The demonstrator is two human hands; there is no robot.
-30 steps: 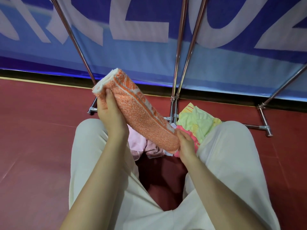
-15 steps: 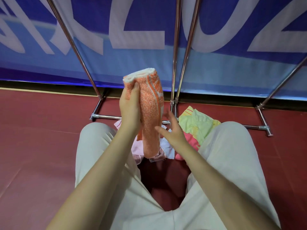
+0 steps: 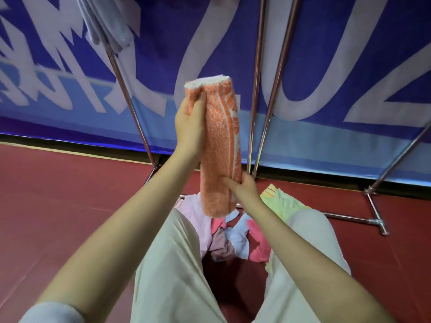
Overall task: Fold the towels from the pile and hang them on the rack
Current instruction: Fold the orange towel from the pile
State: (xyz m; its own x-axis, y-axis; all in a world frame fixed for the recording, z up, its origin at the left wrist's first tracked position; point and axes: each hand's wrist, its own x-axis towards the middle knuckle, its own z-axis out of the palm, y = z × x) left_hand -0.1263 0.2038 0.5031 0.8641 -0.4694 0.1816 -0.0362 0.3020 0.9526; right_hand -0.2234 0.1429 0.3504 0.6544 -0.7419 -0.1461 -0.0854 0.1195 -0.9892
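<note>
The rack (image 3: 256,94) runs off the top edge, its rails unseen, and a grey cloth (image 3: 105,26) hanging there is cut off and blurred. Below the rack, the knees hide part of the pile (image 3: 235,238).

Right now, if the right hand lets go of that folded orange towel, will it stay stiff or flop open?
Probably flop: the orange towel is soft terry, held upright only by the left hand gripping its top and the right hand pinching low. It looks light, and its nap is unlikely to slip.
</note>
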